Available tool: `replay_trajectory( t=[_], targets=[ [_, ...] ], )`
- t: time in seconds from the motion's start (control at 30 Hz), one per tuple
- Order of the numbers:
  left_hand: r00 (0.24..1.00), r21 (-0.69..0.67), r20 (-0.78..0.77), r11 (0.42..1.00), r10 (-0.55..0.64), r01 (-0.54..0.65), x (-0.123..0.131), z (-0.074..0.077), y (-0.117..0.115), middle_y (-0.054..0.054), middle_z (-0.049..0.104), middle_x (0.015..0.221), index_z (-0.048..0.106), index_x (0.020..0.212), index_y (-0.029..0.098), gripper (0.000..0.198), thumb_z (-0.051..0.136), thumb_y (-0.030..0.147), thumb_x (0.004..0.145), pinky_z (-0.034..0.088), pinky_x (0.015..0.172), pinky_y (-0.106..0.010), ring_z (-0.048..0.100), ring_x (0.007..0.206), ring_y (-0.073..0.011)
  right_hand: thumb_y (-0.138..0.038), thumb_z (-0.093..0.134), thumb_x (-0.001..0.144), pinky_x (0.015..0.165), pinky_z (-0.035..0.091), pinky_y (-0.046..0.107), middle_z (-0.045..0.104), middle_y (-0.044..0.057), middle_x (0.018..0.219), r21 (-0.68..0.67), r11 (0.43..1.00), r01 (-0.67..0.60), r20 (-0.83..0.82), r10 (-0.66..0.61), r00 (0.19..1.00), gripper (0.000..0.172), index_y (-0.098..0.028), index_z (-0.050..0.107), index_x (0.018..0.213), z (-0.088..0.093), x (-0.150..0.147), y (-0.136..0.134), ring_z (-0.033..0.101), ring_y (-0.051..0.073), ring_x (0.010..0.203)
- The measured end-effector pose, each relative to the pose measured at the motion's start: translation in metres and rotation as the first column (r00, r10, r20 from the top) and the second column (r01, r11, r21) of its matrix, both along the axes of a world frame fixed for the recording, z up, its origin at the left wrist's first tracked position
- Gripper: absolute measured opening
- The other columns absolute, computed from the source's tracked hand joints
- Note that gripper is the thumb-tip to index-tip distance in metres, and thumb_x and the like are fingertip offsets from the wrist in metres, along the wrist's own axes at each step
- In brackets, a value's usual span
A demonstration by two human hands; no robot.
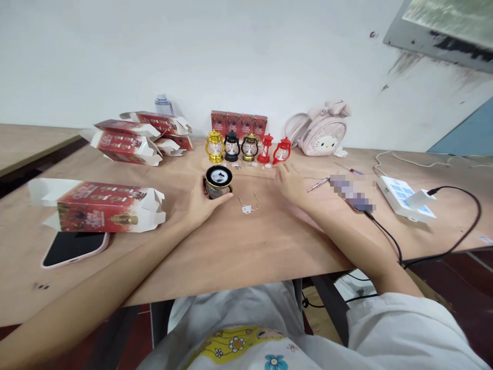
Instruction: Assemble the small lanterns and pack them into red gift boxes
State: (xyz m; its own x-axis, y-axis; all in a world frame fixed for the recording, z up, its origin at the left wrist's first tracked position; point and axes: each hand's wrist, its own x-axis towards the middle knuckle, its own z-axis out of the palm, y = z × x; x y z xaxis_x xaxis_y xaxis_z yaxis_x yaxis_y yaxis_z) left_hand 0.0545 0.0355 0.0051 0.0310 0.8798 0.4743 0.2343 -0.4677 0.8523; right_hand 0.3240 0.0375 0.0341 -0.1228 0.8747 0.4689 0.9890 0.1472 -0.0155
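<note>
My left hand (204, 203) is wrapped round a small dark and gold lantern (219, 191), tipped so that its round base faces up at me. My right hand (288, 184) reaches over the table just in front of a red lantern (283, 151); its fingertips are blurred, so whether they pinch anything is unclear. Between my hands lies a small white part with thin wires (247, 208). Further back stand a gold lantern (215, 147), a black lantern (231, 147), a bronze lantern (250, 148) and another red lantern (265, 149), with tiny pieces scattered before them.
Several red printed boxes (127, 146) lie at the back left, another open box (111, 208) nearer, beside a phone (75, 250). Small red boxes (239, 122) stand by the wall near a pink bag (325, 134). A screwdriver (318, 184) and a power strip (404, 198) with cables are right.
</note>
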Motion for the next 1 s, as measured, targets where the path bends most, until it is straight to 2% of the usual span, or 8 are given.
replay_trajectory(
  t=[0.07, 0.13, 0.23, 0.37, 0.53, 0.7, 0.87, 1.0],
  targets=[
    [1.0, 0.012, 0.015, 1.0, -0.006, 0.006, -0.001, 0.001, 0.001, -0.01, 0.062, 0.117, 0.052, 0.11, 0.019, 0.066, 0.081, 0.047, 0.058, 0.049, 0.098, -0.044, 0.058, 0.116, -0.0283, -0.019, 0.029, 0.097, 0.099, 0.037, 0.042, 0.053, 0.021, 0.129, -0.05, 0.983, 0.176, -0.071, -0.179, 0.981, 0.036, -0.008, 0.049, 0.125, -0.003, 0.03, 0.02, 0.048, 0.03, 0.116],
    [1.0, 0.017, 0.017, 1.0, 0.0, 0.0, -0.002, 0.001, 0.002, -0.01, 0.062, 0.118, 0.052, 0.111, 0.02, 0.062, 0.078, 0.048, 0.062, 0.047, 0.1, -0.044, 0.059, 0.115, -0.0276, -0.026, 0.032, 0.098, 0.101, 0.033, 0.044, 0.048, 0.023, 0.134, -0.194, 0.922, 0.334, -0.049, -0.349, 0.936, 0.04, -0.005, 0.044, 0.13, -0.01, 0.055, 0.035, 0.044, 0.033, 0.122],
    [0.999, 0.015, 0.006, 0.999, 0.044, -0.044, -0.004, 0.001, 0.003, -0.01, 0.062, 0.116, 0.052, 0.11, 0.019, 0.058, 0.073, 0.051, 0.066, 0.046, 0.1, -0.046, 0.059, 0.113, -0.0279, -0.032, 0.034, 0.099, 0.097, 0.037, 0.042, 0.053, 0.025, 0.127, -0.276, 0.891, 0.361, -0.051, -0.389, 0.92, 0.041, -0.004, 0.049, 0.126, -0.021, 0.073, 0.044, 0.049, 0.033, 0.119],
    [0.995, 0.013, -0.013, 0.995, 0.103, -0.103, -0.006, 0.004, 0.003, -0.009, 0.063, 0.11, 0.052, 0.105, 0.019, 0.056, 0.073, 0.051, 0.065, 0.047, 0.098, -0.046, 0.06, 0.109, -0.0282, -0.024, 0.032, 0.099, 0.092, 0.041, 0.037, 0.06, 0.023, 0.121, -0.314, 0.896, 0.315, -0.051, -0.347, 0.937, 0.035, -0.006, 0.054, 0.119, -0.026, 0.07, 0.042, 0.058, 0.029, 0.111],
    [0.99, 0.034, -0.031, 0.99, 0.135, -0.134, -0.007, 0.006, 0.003, -0.007, 0.064, 0.105, 0.051, 0.101, 0.02, 0.054, 0.076, 0.047, 0.062, 0.049, 0.095, -0.045, 0.061, 0.106, -0.0274, -0.015, 0.031, 0.097, 0.09, 0.045, 0.036, 0.064, 0.022, 0.116, -0.315, 0.928, 0.197, -0.043, -0.222, 0.974, 0.034, -0.006, 0.057, 0.118, -0.028, 0.037, 0.026, 0.063, 0.029, 0.106],
    [0.987, 0.066, -0.029, 0.986, 0.156, -0.154, -0.007, 0.001, 0.009, -0.006, 0.063, 0.108, 0.051, 0.103, 0.02, 0.061, 0.083, 0.041, 0.056, 0.049, 0.095, -0.044, 0.061, 0.105, -0.0261, -0.01, 0.037, 0.094, 0.094, 0.047, 0.032, 0.064, 0.008, 0.127, -0.313, 0.949, -0.032, -0.069, 0.011, 0.998, 0.04, -0.018, 0.056, 0.128, -0.032, -0.01, -0.004, 0.063, 0.023, 0.111],
    [0.991, 0.118, -0.026, 0.985, 0.129, -0.125, -0.008, -0.001, 0.01, -0.005, 0.063, 0.106, 0.051, 0.104, 0.02, 0.061, 0.084, 0.037, 0.056, 0.051, 0.093, -0.041, 0.062, 0.103, -0.0243, 0.001, 0.037, 0.088, 0.096, 0.049, 0.03, 0.069, 0.002, 0.118, -0.251, 0.905, -0.345, -0.164, 0.311, 0.936, 0.048, -0.024, 0.066, 0.118, -0.029, -0.034, -0.02, 0.063, 0.018, 0.111],
    [0.984, 0.153, -0.158, 0.986, 0.085, -0.061, -0.007, 0.002, 0.005, -0.005, 0.064, 0.104, 0.053, 0.103, 0.019, 0.058, 0.084, 0.037, 0.058, 0.05, 0.092, -0.039, 0.063, 0.1, -0.0237, -0.004, 0.041, 0.092, 0.094, 0.049, 0.031, 0.07, 0.007, 0.113, -0.239, 0.888, -0.393, -0.168, 0.361, 0.917, 0.037, -0.018, 0.067, 0.114, -0.028, -0.034, -0.022, 0.063, 0.02, 0.108]
  ],
)
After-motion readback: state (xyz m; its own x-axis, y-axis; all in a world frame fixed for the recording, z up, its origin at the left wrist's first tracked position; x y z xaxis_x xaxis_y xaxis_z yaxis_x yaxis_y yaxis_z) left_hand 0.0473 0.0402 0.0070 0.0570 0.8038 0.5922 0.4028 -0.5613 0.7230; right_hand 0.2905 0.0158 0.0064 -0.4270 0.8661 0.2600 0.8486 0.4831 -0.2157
